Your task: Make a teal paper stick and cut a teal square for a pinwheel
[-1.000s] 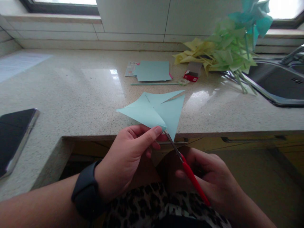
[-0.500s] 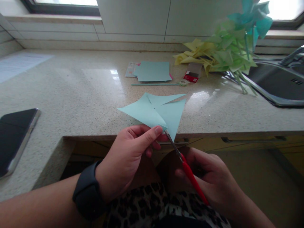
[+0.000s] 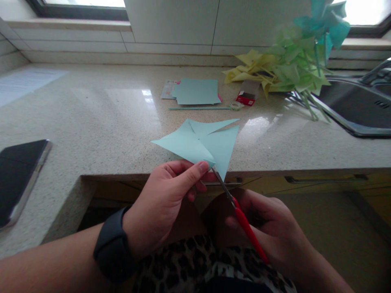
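The left hand point(image 3: 165, 203) pinches the near corner of a pale blue paper square point(image 3: 198, 142), keeping it taut and lifted over the front edge of the counter point(image 3: 91, 122) so the blades can get under it. The right hand point(image 3: 269, 232) is closed round red-handled scissors point(image 3: 241, 221), tips at that same corner. Farther back on the counter lie more blue sheets point(image 3: 197, 91), and finished paper pinwheels point(image 3: 290, 65) are heaped by the sink point(image 3: 357, 106). A phone point(image 3: 18, 175) rests at the left edge.
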`<state>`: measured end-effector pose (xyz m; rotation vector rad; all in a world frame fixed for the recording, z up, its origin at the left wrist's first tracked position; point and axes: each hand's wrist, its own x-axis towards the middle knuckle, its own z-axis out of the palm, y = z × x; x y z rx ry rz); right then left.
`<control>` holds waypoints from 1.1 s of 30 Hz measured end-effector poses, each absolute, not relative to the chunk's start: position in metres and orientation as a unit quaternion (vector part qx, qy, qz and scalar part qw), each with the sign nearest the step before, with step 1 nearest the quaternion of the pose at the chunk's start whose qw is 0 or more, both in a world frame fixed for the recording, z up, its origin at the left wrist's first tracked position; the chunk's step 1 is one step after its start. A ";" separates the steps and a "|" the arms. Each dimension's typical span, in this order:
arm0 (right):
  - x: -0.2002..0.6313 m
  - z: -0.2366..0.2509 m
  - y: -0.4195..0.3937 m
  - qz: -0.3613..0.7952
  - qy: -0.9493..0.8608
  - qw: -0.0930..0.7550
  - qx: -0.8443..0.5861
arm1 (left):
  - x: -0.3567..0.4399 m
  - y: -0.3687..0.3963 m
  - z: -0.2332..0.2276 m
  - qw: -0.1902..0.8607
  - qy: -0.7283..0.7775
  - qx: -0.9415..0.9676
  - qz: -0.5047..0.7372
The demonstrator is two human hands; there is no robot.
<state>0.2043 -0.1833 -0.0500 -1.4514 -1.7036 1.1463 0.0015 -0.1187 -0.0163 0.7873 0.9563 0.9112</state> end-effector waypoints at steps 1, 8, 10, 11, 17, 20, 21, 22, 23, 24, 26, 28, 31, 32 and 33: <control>0.204 -0.050 -0.183 0.433 -0.645 0.309 -0.548 | 0.002 -0.119 -0.016 0.718 0.433 0.357 0.412; 0.205 -0.048 -0.182 0.404 -0.660 0.315 -0.549 | 0.000 -0.120 -0.017 0.716 0.434 0.360 0.411; 0.206 -0.049 -0.183 0.403 -0.662 0.314 -0.549 | 0.000 -0.119 -0.017 0.716 0.439 0.361 0.406; 0.207 -0.049 -0.183 0.401 -0.664 0.314 -0.548 | 0.000 -0.118 -0.017 0.716 0.441 0.362 0.402; 0.219 -0.047 -0.183 0.349 -0.685 0.310 -0.559 | -0.001 -0.115 -0.011 0.713 0.452 0.381 0.376; 0.227 -0.042 -0.183 0.351 -0.681 0.295 -0.571 | -0.002 -0.114 -0.009 0.713 0.460 0.376 0.373; 0.229 -0.039 -0.183 0.365 -0.676 0.288 -0.571 | -0.003 -0.113 -0.009 0.711 0.462 0.380 0.369; 0.230 -0.037 -0.183 0.385 -0.670 0.280 -0.570 | -0.003 -0.113 -0.009 0.711 0.464 0.385 0.362; 0.231 -0.034 -0.184 0.410 -0.661 0.270 -0.568 | -0.004 -0.113 -0.010 0.710 0.466 0.391 0.354; 0.231 -0.031 -0.184 0.440 -0.650 0.258 -0.563 | -0.004 -0.113 -0.011 0.710 0.467 0.399 0.345; 0.232 -0.027 -0.185 0.504 -0.623 0.237 -0.549 | -0.005 -0.112 -0.012 0.707 0.463 0.420 0.331; 0.234 -0.023 -0.188 0.550 -0.593 0.233 -0.540 | -0.007 -0.111 -0.012 0.705 0.454 0.440 0.321; 0.237 -0.021 -0.191 0.574 -0.560 0.240 -0.547 | -0.008 -0.110 -0.012 0.707 0.440 0.456 0.315; 0.238 -0.021 -0.192 0.578 -0.552 0.244 -0.549 | -0.008 -0.110 -0.011 0.707 0.436 0.460 0.313; 0.238 -0.021 -0.192 0.587 -0.542 0.247 -0.548 | -0.008 -0.110 -0.010 0.706 0.434 0.465 0.311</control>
